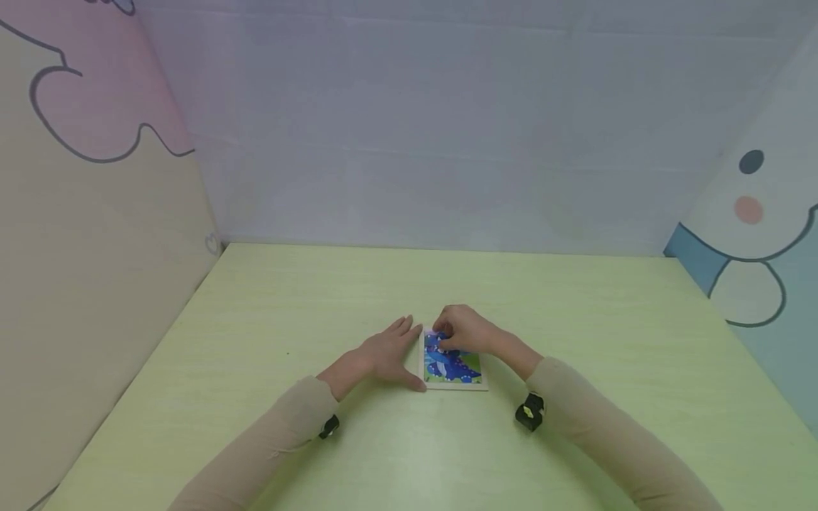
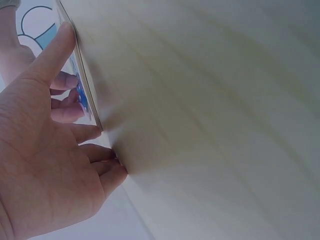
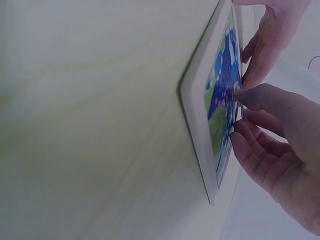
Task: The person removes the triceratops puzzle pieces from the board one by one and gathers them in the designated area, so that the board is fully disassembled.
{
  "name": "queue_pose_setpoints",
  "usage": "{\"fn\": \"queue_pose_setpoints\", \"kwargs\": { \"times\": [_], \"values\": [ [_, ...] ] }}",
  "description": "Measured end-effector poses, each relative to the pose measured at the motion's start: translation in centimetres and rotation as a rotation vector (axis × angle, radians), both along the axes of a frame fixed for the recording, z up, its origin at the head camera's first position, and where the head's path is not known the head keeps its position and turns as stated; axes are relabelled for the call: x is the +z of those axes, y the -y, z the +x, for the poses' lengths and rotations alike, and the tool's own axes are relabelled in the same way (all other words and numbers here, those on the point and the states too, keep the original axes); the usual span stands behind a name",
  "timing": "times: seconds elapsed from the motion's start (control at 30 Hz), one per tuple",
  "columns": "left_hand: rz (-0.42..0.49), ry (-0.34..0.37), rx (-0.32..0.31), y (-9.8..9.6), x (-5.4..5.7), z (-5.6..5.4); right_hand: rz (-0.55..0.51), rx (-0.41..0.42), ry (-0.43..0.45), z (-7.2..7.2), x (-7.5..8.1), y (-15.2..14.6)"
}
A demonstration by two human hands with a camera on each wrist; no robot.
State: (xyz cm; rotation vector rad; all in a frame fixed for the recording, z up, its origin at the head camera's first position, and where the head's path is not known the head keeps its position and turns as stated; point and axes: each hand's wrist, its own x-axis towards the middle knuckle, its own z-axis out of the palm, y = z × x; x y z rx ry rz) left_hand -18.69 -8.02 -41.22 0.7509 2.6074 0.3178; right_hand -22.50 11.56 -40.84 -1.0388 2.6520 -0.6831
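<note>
A small framed picture puzzle [image 1: 451,369] with a blue dinosaur on green lies flat on the table, its pale wooden rim [image 3: 196,85] clear in the right wrist view. My left hand [image 1: 388,353] rests along its left side, fingers spread and thumb at the near left corner. In the left wrist view the same hand [image 2: 55,150] touches the rim and the tabletop. Over the upper part of the picture, my right hand [image 1: 469,331] pinches a puzzle piece between thumb and curled fingers [image 3: 252,150]. Those fingers mostly hide the piece.
The pale yellow-green table [image 1: 307,298] extends around the puzzle. A plain light wall [image 1: 409,128] stands behind it, with printed side panels left and right [image 1: 754,284]. Dark wrist devices [image 1: 530,412] sit at both sleeves.
</note>
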Motion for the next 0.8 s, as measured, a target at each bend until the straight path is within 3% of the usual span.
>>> {"fn": "queue_pose_setpoints", "kwargs": {
  "times": [0.3,0.8],
  "values": [
    [-0.009,-0.012,-0.008,-0.17,-0.34,-0.23,0.002,-0.026,0.020,-0.01,-0.13,-0.19],
    [-0.009,-0.003,-0.005,-0.16,-0.25,-0.35,-0.043,0.001,0.017,-0.06,-0.06,-0.89]
  ]
}}
